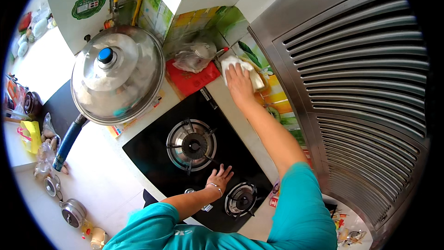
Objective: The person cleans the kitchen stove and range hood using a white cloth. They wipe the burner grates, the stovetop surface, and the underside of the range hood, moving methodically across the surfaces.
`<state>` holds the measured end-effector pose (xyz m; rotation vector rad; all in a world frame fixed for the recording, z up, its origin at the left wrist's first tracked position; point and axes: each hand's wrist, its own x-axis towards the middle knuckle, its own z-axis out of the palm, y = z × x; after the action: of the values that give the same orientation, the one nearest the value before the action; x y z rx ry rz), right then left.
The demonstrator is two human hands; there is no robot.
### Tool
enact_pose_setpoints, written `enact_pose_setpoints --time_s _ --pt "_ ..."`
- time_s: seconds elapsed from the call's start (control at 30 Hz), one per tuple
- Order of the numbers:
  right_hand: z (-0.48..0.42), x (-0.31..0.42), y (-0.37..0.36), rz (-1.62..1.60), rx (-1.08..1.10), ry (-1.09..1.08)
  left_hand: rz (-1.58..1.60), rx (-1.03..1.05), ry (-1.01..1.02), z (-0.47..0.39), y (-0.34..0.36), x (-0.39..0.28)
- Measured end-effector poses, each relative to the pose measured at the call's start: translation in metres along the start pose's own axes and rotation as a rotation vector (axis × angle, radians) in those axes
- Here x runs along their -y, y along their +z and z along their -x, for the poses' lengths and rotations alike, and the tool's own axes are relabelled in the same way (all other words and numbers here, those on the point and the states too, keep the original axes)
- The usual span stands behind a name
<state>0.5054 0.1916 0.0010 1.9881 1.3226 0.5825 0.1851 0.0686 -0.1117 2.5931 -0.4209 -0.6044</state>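
Note:
My right hand [240, 82] reaches to the back wall, its fingers laid over a white cloth [256, 76] pressed against the fruit-patterned wall tiles [277, 92]. Fingers spread, my left hand [219, 177] rests on or just above the black glass of a two-burner gas cooktop [149, 146] and holds nothing. A metal bracelet circles that wrist. The left hand lies between the large burner [194, 146] and the smaller burner [242, 199]. Whether its palm touches the glass, I cannot tell.
A lidded wok [114, 76] with a blue handle [67, 142] stands beyond the cooktop. Near the cloth, a plastic-wrapped bundle [194, 59] lies on a red packet [194, 78]. A steel range hood [347, 76] overhangs the right side. Pots [73, 211] stand at lower left.

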Motion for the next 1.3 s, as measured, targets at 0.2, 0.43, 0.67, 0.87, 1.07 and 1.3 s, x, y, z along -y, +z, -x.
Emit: enact_pose_setpoints --time_s 0.2,0.43,0.67,0.87,1.07,1.3 --pt "-0.003 0.002 0.04 0.032 0.099 0.002 -0.002 0.017 -0.003 0.003 -0.003 -0.001" --pt "0.087 0.006 0.077 0.054 0.165 -0.135 -0.011 -0.006 -0.019 0.0 0.0 -0.004" --pt "0.165 0.001 0.083 0.096 0.264 -0.149 -0.01 0.017 -0.025 0.001 -0.003 -0.003" --pt "0.229 -0.002 0.072 0.137 0.469 -0.176 -0.003 0.064 -0.019 -0.001 -0.009 -0.004" --pt "0.184 0.011 0.038 -0.081 0.238 -0.105 -0.017 0.076 -0.017 -0.001 -0.012 -0.005" --pt "0.026 0.031 0.03 -0.444 -0.115 0.092 0.008 0.051 -0.026 -0.001 -0.007 -0.003"
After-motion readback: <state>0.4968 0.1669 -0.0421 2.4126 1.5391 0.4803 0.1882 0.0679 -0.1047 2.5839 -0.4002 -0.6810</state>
